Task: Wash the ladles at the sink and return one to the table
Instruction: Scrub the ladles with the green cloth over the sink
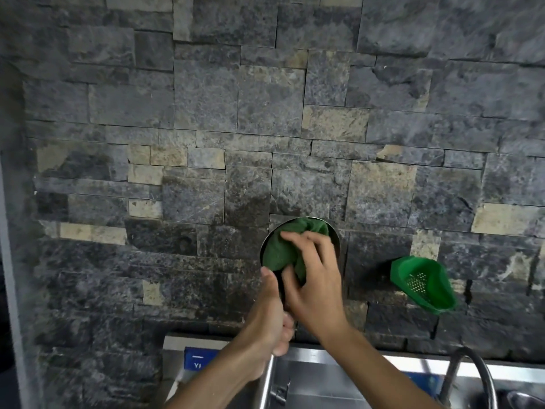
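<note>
head view: cloth apparently inside ladle

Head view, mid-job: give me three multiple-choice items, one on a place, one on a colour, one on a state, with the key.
1. Where is the green strainer?
A. on the stone wall, right of the hands
B. in the sink
C. left of the hands

2. What colour is the cloth in the ladle bowl?
A. blue
B. green
C. white

3. What does the right hand do?
A. hangs idle
B. turns the faucet
C. presses the cloth into the bowl

Key: 1 A, it sits against the wall at right; 2 B, it is plainly green; 3 C, its fingers lie on the cloth while the left hand grips the handle.
</note>
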{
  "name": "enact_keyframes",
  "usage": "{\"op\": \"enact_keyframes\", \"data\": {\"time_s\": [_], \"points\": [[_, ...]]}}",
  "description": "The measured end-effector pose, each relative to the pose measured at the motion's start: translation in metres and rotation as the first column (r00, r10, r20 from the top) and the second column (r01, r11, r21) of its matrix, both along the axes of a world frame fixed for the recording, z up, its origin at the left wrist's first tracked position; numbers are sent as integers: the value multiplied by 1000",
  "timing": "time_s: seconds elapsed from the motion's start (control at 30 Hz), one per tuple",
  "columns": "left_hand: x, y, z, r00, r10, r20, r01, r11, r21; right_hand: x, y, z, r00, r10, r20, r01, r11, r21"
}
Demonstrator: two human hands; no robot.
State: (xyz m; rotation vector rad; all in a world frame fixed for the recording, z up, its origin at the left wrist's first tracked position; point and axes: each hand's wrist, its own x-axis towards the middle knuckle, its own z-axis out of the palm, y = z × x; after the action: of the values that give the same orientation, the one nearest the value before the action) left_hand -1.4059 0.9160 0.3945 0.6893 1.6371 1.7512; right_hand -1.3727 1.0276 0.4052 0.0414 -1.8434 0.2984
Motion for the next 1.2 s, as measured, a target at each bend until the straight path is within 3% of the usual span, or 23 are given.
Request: {"op": "enact_keyframes", "data": {"time_s": [0.07,0.17,0.27,0.33,0.4,0.43,0.47,0.5,0.53,0.57,0.63,0.67,0.73,0.8,0.93,1.03,1.1,1.2], "points": [[-4,3,-4,1000,18,3,-18,1000,-16,2,8,1,989,69,131,-69,998,0],[-11,5,-19,999,15,36,-12,996,-94,15,47,2,911,-115,396,-36,934,355],[-7,15,-29,999,14,44,-7,988,-155,27,69,-9,863,-404,302,83,705,705],[-4,25,-31,998,19,61,-10,988,-154,36,81,-19,866,-460,197,187,662,726],[-7,30,-37,995,37,97,-20,986,-166,51,101,-29,860,-488,146,322,744,585],[-11,32,-41,992,51,117,-30,984,-174,59,113,-35,866,-478,149,388,828,405],[-15,35,-47,990,58,131,-35,984,-174,68,122,-39,889,-421,181,410,907,95],[-18,37,-51,988,59,145,-35,986,-163,75,129,-43,937,-290,195,341,884,-321],[-20,39,-55,988,43,145,-20,988,-154,79,134,-46,989,-112,98,148,694,-705],[-19,40,-56,992,9,128,10,989,-145,80,138,-49,996,45,-82,-93,394,-914],[-10,44,-52,994,-84,65,91,988,-121,78,143,-60,888,250,-385,-364,-128,-923],[-6,48,-51,990,-136,40,139,985,-106,75,142,-63,835,297,-463,-389,-277,-879],[0,57,-51,976,-216,18,217,971,-103,68,131,-62,770,354,-531,-380,-413,-827],[2,65,-51,957,-291,19,291,948,-127,64,117,-43,700,505,-506,-340,-388,-857],[1,64,-43,938,-346,36,346,922,-175,64,109,0,588,738,-331,-266,-210,-941],[-2,61,-44,928,-373,-15,363,910,-203,64,103,34,576,810,-106,-312,98,-945],[-3,60,-49,940,-340,-14,328,915,-235,64,99,52,586,809,45,-379,323,-867],[-7,59,-54,964,-266,-29,252,940,-232,71,81,60,740,591,322,-391,767,-508]]}}
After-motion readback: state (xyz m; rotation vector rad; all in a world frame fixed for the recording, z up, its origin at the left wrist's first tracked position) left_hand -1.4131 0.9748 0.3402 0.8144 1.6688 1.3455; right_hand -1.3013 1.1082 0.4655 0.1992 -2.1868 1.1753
